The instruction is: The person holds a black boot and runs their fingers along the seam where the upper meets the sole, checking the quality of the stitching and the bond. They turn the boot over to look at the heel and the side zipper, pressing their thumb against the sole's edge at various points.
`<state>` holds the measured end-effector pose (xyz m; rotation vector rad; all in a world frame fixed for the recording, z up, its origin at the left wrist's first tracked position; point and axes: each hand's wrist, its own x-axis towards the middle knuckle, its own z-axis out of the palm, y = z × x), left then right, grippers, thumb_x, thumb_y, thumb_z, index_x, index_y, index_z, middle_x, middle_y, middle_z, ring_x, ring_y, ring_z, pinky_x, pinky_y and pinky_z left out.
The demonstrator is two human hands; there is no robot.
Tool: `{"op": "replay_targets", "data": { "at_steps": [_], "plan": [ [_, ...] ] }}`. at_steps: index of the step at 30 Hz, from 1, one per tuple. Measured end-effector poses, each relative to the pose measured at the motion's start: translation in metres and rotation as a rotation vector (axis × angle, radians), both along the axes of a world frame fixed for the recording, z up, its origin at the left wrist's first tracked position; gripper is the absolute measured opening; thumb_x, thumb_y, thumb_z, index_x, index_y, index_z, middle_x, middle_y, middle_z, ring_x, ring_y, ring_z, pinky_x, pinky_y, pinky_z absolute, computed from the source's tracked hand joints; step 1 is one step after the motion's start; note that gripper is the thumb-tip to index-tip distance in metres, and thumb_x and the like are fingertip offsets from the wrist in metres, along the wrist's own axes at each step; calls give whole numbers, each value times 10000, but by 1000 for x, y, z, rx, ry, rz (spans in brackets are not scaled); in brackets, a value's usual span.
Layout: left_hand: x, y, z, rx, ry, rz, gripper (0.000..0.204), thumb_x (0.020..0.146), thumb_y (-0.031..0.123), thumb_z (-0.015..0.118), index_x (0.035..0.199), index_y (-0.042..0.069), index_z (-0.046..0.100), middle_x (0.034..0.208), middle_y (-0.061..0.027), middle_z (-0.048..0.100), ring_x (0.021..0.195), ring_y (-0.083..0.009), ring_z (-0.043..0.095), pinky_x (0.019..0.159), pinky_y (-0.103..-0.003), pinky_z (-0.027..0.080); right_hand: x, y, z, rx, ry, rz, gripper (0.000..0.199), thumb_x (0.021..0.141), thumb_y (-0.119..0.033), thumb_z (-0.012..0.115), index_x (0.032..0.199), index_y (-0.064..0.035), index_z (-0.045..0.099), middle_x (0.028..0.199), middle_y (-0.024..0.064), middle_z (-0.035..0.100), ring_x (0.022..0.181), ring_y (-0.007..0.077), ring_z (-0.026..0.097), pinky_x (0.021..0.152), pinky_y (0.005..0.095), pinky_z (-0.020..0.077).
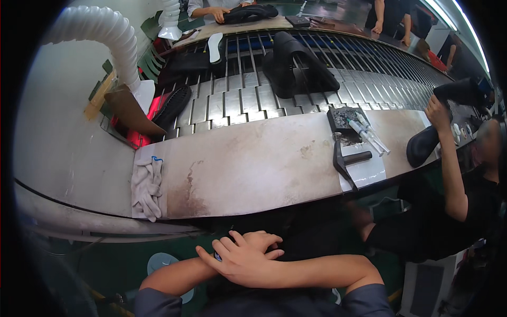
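Both my hands lie crossed in my lap, below the front edge of the steel worktop (253,174). My right hand (237,262) lies on top with its fingers spread and pointing left, resting across my left wrist. My left hand (264,240) sits underneath, mostly covered, its fingers loosely curled with nothing in them. A small blue thing shows at my left wrist. Neither hand touches the worktop. The nearest thing on it is a pair of white work gloves (147,187) at its left end.
A black hammer-like tool (343,158), clear tubes (368,136) and a black tray (343,116) lie at right. Behind, a slatted conveyor (232,100) carries black boots (293,63) and a sole (171,108). A white hose (111,37) hangs left. A seated person (454,174) at right handles a black boot (422,147).
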<state>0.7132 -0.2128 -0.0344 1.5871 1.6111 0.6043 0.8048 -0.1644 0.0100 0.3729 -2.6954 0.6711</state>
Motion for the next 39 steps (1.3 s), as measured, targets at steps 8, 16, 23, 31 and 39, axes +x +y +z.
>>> {"op": "replay_targets", "data": {
  "at_steps": [8, 16, 23, 31, 39],
  "plan": [
    [-90, 45, 104, 312, 231, -129, 416, 1004, 333, 748, 1316, 61, 713, 1108, -153, 771, 992, -313, 747, 878, -431, 608, -3, 149, 42, -347, 260, -212, 699, 925, -360, 835, 1445, 38, 590, 1321, 248, 687, 1166, 444, 666, 1026, 519, 527],
    [-424, 110, 57, -162, 949, 807, 869, 911, 360, 838, 1546, -59, 418, 1492, -311, 556, 1390, -464, 569, 1177, -522, 476, -21, 197, -14, -686, 254, -691, 230, 909, -92, 788, 1107, 17, 746, 967, 181, 755, 861, 334, 727, 801, 413, 581],
    [-466, 163, 25, -597, 903, 1061, 1078, 953, 512, 763, 1684, -39, 194, 1708, -339, 329, 1564, -502, 382, 1285, -612, 320, -19, 198, -1, -560, 234, -712, 171, 885, -73, 802, 1027, 0, 743, 939, 152, 757, 830, 297, 728, 763, 387, 571],
    [-377, 194, 85, 15, 885, 954, 972, 856, 553, 887, 1446, -103, 479, 1374, -330, 638, 1303, -475, 639, 1117, -513, 526, -21, 197, -2, -588, 252, -684, 142, 909, -77, 790, 1022, 1, 756, 923, 143, 764, 825, 282, 736, 779, 379, 581],
    [-136, 168, 119, 774, 497, 592, 1198, 642, 348, 1036, 1564, -37, 374, 1349, -267, 590, 1243, -460, 593, 1069, -513, 504, -29, 193, 44, -988, 564, -476, 908, 1081, -603, 600, 1649, 45, 311, 1519, 213, 563, 1365, 278, 587, 1078, 439, 524]
  ]
}}
